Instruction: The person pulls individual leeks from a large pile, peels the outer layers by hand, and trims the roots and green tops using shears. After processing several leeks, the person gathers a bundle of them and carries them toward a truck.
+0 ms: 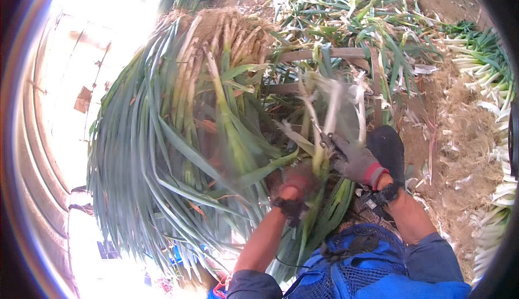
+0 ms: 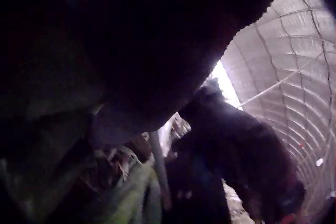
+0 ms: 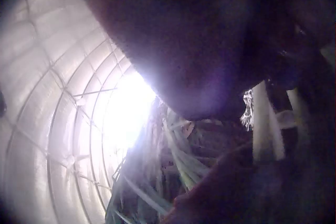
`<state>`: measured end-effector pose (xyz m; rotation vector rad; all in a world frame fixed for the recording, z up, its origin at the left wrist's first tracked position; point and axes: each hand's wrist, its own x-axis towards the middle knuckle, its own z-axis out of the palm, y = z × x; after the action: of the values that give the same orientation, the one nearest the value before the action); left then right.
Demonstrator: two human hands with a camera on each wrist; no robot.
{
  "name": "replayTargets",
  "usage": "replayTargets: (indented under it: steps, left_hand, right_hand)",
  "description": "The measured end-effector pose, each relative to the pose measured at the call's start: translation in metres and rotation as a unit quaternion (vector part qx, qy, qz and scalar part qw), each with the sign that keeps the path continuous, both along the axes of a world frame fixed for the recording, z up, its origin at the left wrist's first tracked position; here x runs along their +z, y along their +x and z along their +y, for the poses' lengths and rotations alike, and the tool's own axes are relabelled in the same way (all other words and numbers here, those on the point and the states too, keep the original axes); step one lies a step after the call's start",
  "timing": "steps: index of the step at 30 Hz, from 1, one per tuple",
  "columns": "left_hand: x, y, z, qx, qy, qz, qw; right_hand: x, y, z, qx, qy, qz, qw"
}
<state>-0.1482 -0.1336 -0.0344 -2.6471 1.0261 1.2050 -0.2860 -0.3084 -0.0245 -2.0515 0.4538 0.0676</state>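
In the head view a few long green onions stand between the two hands, pale blurred stems up and green leaves trailing down over the lap. My left hand, in a red-cuffed glove, grips them low; its fingers are largely hidden and blurred. The gloved right hand is curled at the stems from the other side, with a small dark shape by its fingertips too blurred to tell. White stems show beyond the dark glove in the right wrist view. In the left wrist view, green leaves lie below the dark glove.
A big heap of unpeeled green onions, roots up, stands at the left. Stripped leaves cover the ground ahead around a wooden frame. Cleaned green onions lie in a row at the right, beside loose roots.
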Motion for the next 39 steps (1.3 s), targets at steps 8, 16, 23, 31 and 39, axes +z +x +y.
replayTargets:
  steps: [8, 16, 23, 31, 39]
  left_hand:
    - [0.041, -0.02, 0.024, -0.038, -0.202, 0.013, 0.979]
    - [0.095, 0.116, 0.077, 0.171, -0.281, -0.436, 0.838]
    - [0.08, 0.152, 0.068, 0.18, -0.211, -0.443, 0.853]
    - [0.072, 0.163, 0.063, 0.154, -0.179, -0.479, 0.846]
    - [0.083, 0.163, 0.043, 0.229, -0.113, -0.38, 0.889]
  right_hand:
    - [0.023, 0.053, 0.013, 0.033, -0.013, -0.22, 0.975]
    - [0.068, 0.12, 0.043, 0.128, 0.006, -0.159, 0.979]
    - [0.074, 0.19, 0.046, 0.108, -0.046, -0.183, 0.976]
    - [0.104, 0.295, 0.017, 0.056, -0.117, -0.139, 0.982]
    - [0.104, 0.324, 0.009, 0.036, -0.117, -0.156, 0.98]
